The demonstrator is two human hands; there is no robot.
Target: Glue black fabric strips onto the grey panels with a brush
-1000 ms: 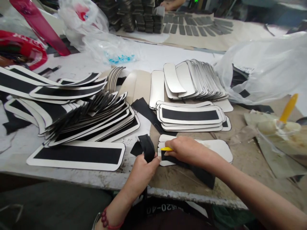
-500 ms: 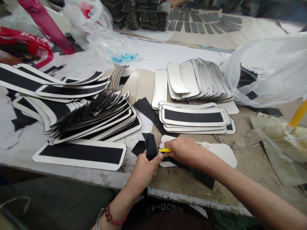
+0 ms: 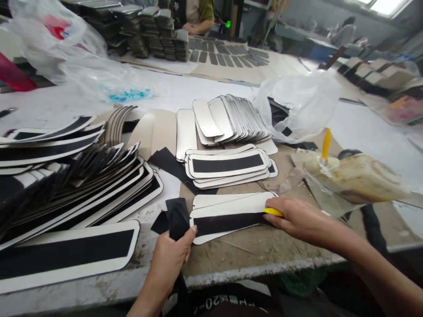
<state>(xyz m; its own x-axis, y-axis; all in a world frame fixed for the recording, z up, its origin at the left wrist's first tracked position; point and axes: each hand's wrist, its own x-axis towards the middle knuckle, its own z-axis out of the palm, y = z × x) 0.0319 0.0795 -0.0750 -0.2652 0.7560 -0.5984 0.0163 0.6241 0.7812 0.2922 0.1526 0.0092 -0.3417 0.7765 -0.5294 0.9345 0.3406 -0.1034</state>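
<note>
While the long white panel with rounded ends [image 3: 234, 210] lies on the worktable [image 3: 231, 259] in front of you, your two hands stand at its opposite ends. A flat matte-black strip [image 3: 228, 223] runs lengthwise along it, between your left and right fingers.

Your left hand [image 3: 172, 253] is at the panel's left end, thumb tip just beside the strip's end, with its fingers closed around a folded black band [image 3: 177, 218]; the fingers underneath are hidden.

Your right hand [image 3: 294, 215] grips a slim yellow tool [image 3: 273, 211] over the panel's right end, where your fingers cover the strip's far end. You cannot tell whether the tool touches the strip.

Just beyond the panel sits a small pile of black-striped white panels [image 3: 228, 165]. To your right, a yellow handle [image 3: 326, 143] stands upright in a cloudy, pale container [image 3: 366, 176].
</note>
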